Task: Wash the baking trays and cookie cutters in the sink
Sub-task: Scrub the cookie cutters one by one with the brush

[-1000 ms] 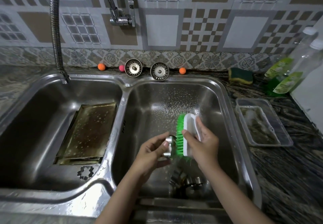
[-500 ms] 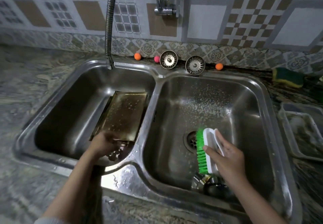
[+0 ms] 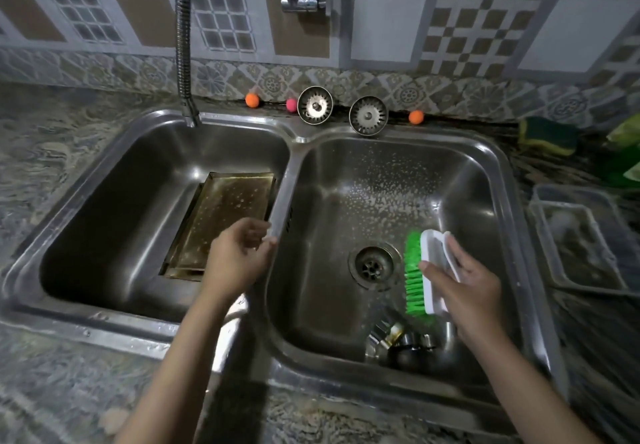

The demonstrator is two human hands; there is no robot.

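Right hand (image 3: 460, 279) clamped on white handle of scrub brush (image 3: 420, 274), green bristles facing left, held over right basin beside drain (image 3: 372, 265). Cookie cutters (image 3: 401, 336) piled on basin floor just below brush, toward wrist. Left hand (image 3: 239, 260) over divider between basins, fingers (image 3: 258, 227) loosely curled; cannot tell if anything held. Baking trays (image 3: 225, 215) stacked in left basin, just beyond left hand, top one brown-stained, flecked with suds. Sink (image 3: 287, 180) wet, soap-spattered.
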